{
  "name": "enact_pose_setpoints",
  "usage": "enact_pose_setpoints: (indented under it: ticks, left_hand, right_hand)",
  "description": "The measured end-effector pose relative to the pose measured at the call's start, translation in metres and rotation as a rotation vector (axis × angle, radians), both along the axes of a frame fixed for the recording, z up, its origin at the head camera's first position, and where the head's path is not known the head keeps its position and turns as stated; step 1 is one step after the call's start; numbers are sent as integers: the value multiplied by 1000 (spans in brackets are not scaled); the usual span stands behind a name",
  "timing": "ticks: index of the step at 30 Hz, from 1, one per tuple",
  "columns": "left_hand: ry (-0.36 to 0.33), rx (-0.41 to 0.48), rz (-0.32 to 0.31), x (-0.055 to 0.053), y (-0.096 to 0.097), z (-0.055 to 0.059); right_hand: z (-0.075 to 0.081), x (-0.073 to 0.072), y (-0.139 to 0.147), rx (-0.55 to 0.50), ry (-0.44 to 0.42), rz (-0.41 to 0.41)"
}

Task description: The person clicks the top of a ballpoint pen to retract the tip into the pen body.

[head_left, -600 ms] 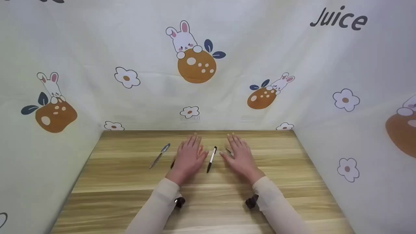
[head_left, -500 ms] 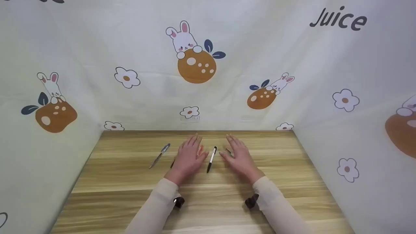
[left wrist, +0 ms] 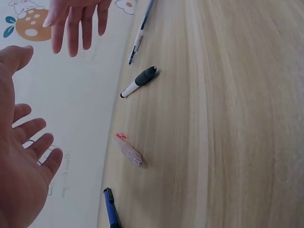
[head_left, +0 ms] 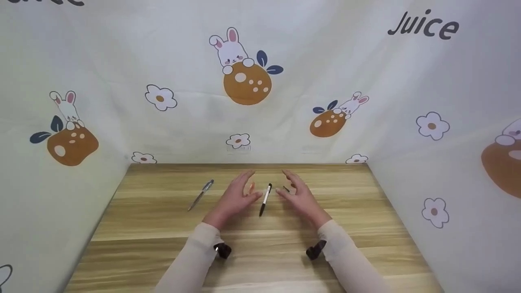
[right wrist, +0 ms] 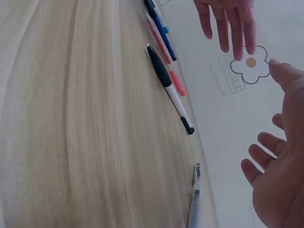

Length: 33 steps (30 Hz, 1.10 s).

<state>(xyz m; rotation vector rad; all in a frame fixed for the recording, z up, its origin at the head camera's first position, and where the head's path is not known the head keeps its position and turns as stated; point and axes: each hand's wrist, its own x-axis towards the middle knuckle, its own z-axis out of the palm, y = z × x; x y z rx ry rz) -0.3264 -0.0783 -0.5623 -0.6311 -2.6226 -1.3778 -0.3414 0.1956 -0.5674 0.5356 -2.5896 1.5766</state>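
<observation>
My left hand [head_left: 234, 197] hovers over the table with loosely bent fingers and holds nothing. Its palm faces my right hand [head_left: 300, 196], which is likewise raised with relaxed fingers and nothing in it. Between them a black-and-white pen [head_left: 265, 199] lies on the wood. Partly behind the left hand is a clear pen with a reddish end [left wrist: 129, 151]. Below the right hand lies a clear-barrelled pen [right wrist: 195, 202], mostly hidden in the head view. A blue pen [head_left: 200, 195] rests left of the left hand.
The wood-grain table [head_left: 163, 244] is bounded by a pale patterned curtain [head_left: 187, 122] at the back and both sides. Dark wrist cameras [head_left: 222, 250] sit under the sleeves. Beside the pink pen in the right wrist view lies a blue pen [right wrist: 164, 35].
Both hands have turned from palms down to palms facing each other, with their fingers more bent. The visible pens have stayed put.
</observation>
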Motion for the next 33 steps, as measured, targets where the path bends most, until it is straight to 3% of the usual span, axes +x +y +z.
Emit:
enact_pose_setpoints:
  ticks: [6,11,19,33]
  left_hand:
    - [-119,114,-55,3,0,3]
    - [-179,165,-77,6,0,3]
    - [-193,176,-81,2,-4,3]
    - [-187,139,-37,0,-32,5]
  right_hand:
    - [4,6,0,-138,-57,53]
    - [6,7,0,-208,-85,97]
    - [1,4,-1,-222,-100,107]
    - [-3,-2,-29,-175,-61,85]
